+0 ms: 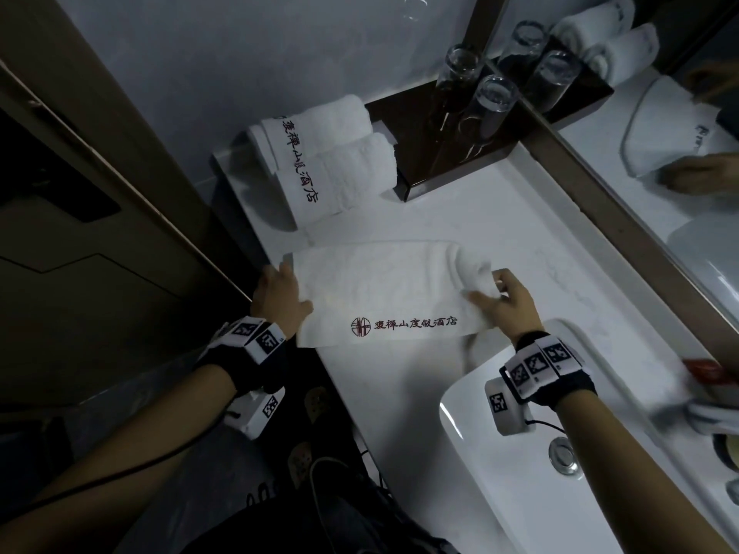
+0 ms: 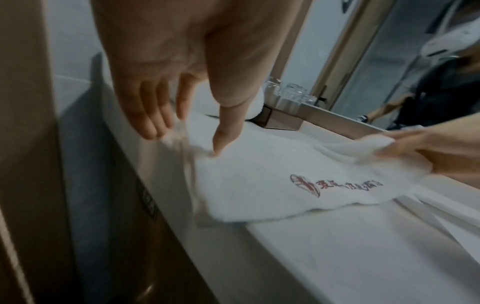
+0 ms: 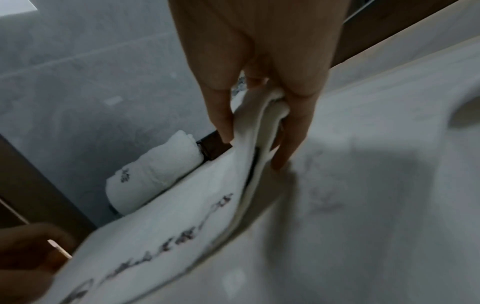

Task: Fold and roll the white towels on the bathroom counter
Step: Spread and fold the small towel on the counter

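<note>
Head view: two rolls [image 1: 320, 153] done by the tray [image 1: 460, 169]. Third towel [image 1: 380, 289] folded flat on counter [image 1: 520, 249]; right hand [image 1: 504, 301] pinches its end, left hand [image 1: 280, 293] flat, fingers straight. Rolling barely begun.

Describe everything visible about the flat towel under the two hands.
The flat towel is white terry cloth, folded into a long band lying on the pale counter beside the sink. A dark red round logo and a line of characters run along its near edge. The left hand rests on its left end with straight fingers. The right hand grips the right end, lifted and bunched as if starting a roll.
</note>
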`<state>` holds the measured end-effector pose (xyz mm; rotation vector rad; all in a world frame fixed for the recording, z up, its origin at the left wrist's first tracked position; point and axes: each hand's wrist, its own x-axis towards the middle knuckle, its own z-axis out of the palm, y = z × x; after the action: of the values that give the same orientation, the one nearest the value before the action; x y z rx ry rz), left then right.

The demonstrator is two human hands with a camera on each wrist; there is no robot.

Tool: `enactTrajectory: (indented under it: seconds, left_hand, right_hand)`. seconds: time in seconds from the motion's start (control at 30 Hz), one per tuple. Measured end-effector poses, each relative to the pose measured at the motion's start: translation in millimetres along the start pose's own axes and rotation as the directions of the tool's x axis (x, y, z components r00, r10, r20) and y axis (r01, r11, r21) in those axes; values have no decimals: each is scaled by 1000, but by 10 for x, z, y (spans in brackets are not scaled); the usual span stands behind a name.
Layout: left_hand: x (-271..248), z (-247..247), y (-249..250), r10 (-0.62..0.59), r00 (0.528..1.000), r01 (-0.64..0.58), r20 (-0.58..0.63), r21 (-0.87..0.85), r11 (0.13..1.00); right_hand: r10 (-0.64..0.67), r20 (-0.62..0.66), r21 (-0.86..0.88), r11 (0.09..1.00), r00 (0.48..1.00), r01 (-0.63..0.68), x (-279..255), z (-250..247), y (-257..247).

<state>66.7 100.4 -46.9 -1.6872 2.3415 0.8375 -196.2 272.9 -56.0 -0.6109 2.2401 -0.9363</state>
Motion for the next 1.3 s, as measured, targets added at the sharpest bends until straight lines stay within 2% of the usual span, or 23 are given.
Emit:
enactTrajectory:
  seconds: [0.03,0.1,0.17,0.27,0.33,0.37,0.4,0.43,0.53,0.6,0.67,0.73,0.8,0.83,0.9,0.97,1.0,1.07,1.13,1.17,1.2,1.23,1.3]
  left_hand:
    - [5,-22,77,54,997,-52,-58,27,998]
    - [22,-63,265,246,960,-252,-131,-29,967]
    - [50,-99,482,497,858,-507,-129,-59,860]
    - [66,-161,850,739,672,-738,47,-43,674]
    - [70,-210,1055,775,606,-780,179,-59,623]
    - [78,-237,1123,774,595,-783,218,-64,619]
    - [84,-268,1169,761,601,-770,243,-79,633]
    - [84,-304,1193,738,630,-738,241,-108,666]
    - [72,-377,1178,641,751,-599,160,-243,763]
    - [54,-428,1151,575,815,-521,71,-345,781]
    - [37,-496,1146,510,860,-462,-6,-433,774]
    - [34,-572,1173,481,875,-448,-51,-457,768]
    - [26,-652,1224,470,875,-463,-114,-479,746]
    - [13,-708,1262,466,870,-480,-162,-495,724]
    - [-34,-847,1322,471,840,-540,-268,-496,680]
    - [-72,-988,1319,479,803,-595,-354,-498,630]
    - [-99,-1058,1281,488,782,-623,-388,-507,596]
    - [-167,-1151,1141,577,695,-714,-429,-503,486]
    - [-246,-1096,970,706,599,-784,-377,-452,424]
    - [-272,-997,875,751,577,-798,-322,-417,434]
    - [-283,-857,775,776,576,-801,-257,-369,472]
    - [-292,-686,669,770,604,-788,-203,-297,540]
    - [-322,-298,392,720,692,-714,-50,-193,673]
  right_hand:
    - [-67,31,59,996,997,65,-33,1,-59]
    - [-186,119,109,979,975,174,-99,5,-205]
    - [-249,236,183,961,939,209,-177,25,-392]
    - [-351,383,283,925,854,253,-279,26,-650]
    - [-427,435,333,894,793,299,-328,4,-784]
    - [-451,430,343,883,782,320,-346,-12,-835]
    - [-468,398,349,873,789,341,-356,-25,-869]
    - [-478,343,364,861,809,354,-354,-39,-886]
    - [-403,200,479,835,893,270,-279,-96,-835]
    - [-311,283,482,864,907,146,-229,-102,-731]
    - [-229,480,327,942,847,69,-244,3,-624]
    - [-91,636,146,989,766,-3,-331,213,-525]
    - [20,684,137,978,729,-156,-440,422,-521]
    - [22,677,188,961,735,-201,-459,497,-568]
    - [-65,546,326,935,835,-140,-415,582,-725]
    - [-139,309,496,868,941,-35,-328,568,-930]
    - [-183,186,526,848,965,59,-281,530,-1013]
    - [-315,9,393,874,949,286,-128,415,-1099]
    - [-487,43,152,866,872,476,39,314,-1037]
    - [-527,107,45,850,843,526,100,291,-963]
    - [-517,166,-44,847,840,530,135,298,-873]
    - [-477,223,-134,849,850,512,138,328,-759]
    - [-345,333,-375,805,877,460,99,428,-493]
